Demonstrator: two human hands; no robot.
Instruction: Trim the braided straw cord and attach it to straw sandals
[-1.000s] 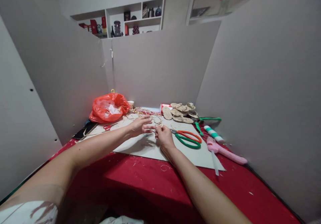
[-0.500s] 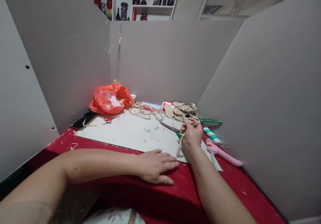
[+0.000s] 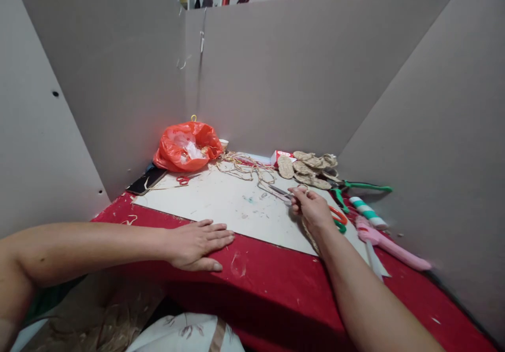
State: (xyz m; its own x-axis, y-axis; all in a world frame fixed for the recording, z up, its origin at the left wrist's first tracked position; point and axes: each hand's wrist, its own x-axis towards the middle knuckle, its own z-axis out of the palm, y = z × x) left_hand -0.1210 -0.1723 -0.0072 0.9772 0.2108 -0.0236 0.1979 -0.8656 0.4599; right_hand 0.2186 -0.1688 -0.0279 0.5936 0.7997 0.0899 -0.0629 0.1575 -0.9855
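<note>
My left hand (image 3: 199,244) lies flat, fingers spread, on the red cloth (image 3: 252,262) and the front edge of the white board (image 3: 221,199). On the right of the board, my right hand (image 3: 311,207) pinches a braided straw cord (image 3: 310,234), which hangs down beside the wrist. Scissors (image 3: 340,219) with orange and green handles lie under that hand, their blades pointing left. Beyond it sits a pile of woven straw soles (image 3: 305,170), and loose straw strands (image 3: 240,167) run along the board's back.
At the back left are a red plastic bag (image 3: 188,144), a phone (image 3: 147,180) and small red scissors (image 3: 183,179). On the right lie green-handled pliers (image 3: 365,185), a green-and-white roll (image 3: 367,212) and a pink glue gun (image 3: 394,244). Grey panels (image 3: 272,78) enclose the table.
The view has tilted down and turned left. My left hand has slid left, away from my right hand. My right hand still holds the cord, and more of the scissors' handles shows.
</note>
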